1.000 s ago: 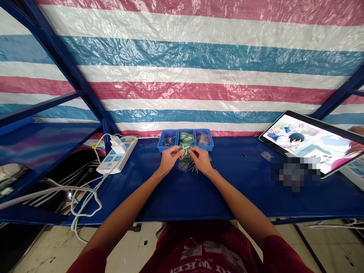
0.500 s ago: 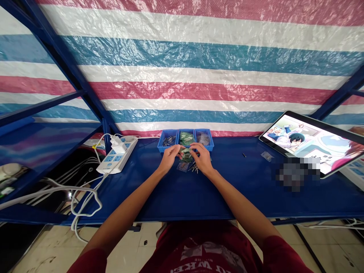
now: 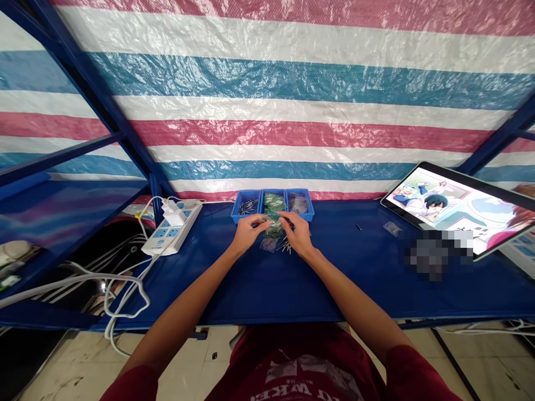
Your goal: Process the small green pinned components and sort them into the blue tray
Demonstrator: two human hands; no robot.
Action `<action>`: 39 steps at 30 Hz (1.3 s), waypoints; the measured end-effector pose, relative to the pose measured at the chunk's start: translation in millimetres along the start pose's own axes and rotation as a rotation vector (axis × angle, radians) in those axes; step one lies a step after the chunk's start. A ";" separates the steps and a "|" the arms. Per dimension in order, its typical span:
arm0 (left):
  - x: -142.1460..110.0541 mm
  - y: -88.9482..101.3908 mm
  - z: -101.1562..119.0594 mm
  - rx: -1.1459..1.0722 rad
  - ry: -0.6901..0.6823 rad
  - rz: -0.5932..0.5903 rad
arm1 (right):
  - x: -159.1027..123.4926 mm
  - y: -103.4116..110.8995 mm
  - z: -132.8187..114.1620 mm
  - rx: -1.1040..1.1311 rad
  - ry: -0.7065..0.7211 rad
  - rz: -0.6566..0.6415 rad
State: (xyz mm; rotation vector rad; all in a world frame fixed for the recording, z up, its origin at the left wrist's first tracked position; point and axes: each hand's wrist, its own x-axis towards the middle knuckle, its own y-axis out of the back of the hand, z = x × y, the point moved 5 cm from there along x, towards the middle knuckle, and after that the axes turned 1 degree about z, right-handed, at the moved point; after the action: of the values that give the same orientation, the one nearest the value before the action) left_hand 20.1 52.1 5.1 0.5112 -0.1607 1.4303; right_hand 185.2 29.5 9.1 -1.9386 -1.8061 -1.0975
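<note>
Because the left hand (image 3: pixel 249 230) and right hand (image 3: pixel 296 232) work just in front of a blue tray (image 3: pixel 239 211), a slipped grip or bumped wrist could jolt it and scatter small parts. Both hands curl inward, their fingers appearing to pinch a green packet (image 3: pixel 273 225) at the tray's front edge, centre frame. The tray's three compartments hold metal pins (image 3: pixel 249 206), green packets (image 3: pixel 273 201) and clear bags (image 3: pixel 298 204). Loose pins (image 3: pixel 286 247) and a clear bag (image 3: pixel 268 244) lie on the blue table (image 3: pixel 209 301) below the hands.
</note>
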 end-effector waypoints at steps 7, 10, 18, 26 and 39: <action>2.9 4.0 1.2 -0.201 0.081 0.036 | -0.8 -5.3 2.7 -0.029 0.039 -0.068; 2.5 1.5 2.0 -0.159 0.076 -0.009 | -0.7 -6.0 5.6 -0.051 0.029 -0.046; 1.7 1.7 -1.3 0.062 -0.065 0.009 | 0.0 -3.7 11.2 -0.083 -0.120 -0.033; 0.1 -1.8 -1.1 -0.111 0.051 -0.037 | -2.0 -5.4 7.0 -0.085 -0.122 -0.124; 3.1 -1.2 -0.5 -0.356 0.163 -0.032 | -1.1 -5.2 -1.4 -0.023 -0.059 -0.110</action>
State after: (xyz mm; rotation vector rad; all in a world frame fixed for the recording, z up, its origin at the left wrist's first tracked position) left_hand 21.7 55.0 5.6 0.1042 -0.2683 1.3676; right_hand 179.9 28.7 7.8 -1.9233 -1.9611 -1.1104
